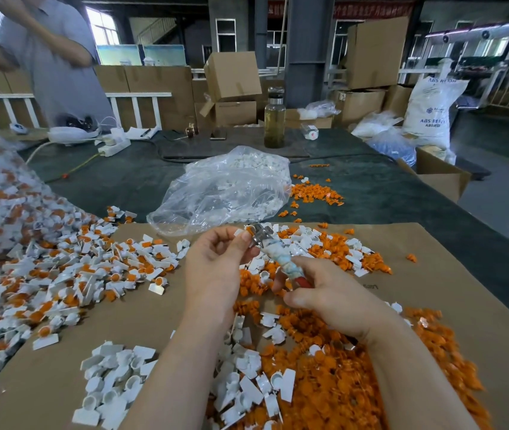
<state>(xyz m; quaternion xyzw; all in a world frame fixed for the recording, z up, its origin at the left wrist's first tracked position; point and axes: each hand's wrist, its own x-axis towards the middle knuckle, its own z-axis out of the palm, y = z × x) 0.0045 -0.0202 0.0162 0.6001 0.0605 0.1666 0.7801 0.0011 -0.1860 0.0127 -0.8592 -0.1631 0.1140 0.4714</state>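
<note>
My left hand [216,265] pinches a small white-and-orange plastic part [246,231] at its fingertips, held against the metal head of a hand tool [273,254]. My right hand [330,293] grips that tool by its tape-wrapped, red-ended handle. Both hands hover over a sheet of brown cardboard [433,290]. Loose orange caps [355,367] lie heaped under my right forearm. White plastic pieces [113,380] lie at the lower left. A big spread of joined white-and-orange parts [70,274] covers the left side.
A clear bag of white pieces [231,187] lies beyond the cardboard on the dark table cover [386,193], with more orange caps [315,193] beside it. A glass bottle [274,119], a power strip [113,147] and cartons stand further back. Another person [55,57] stands at far left.
</note>
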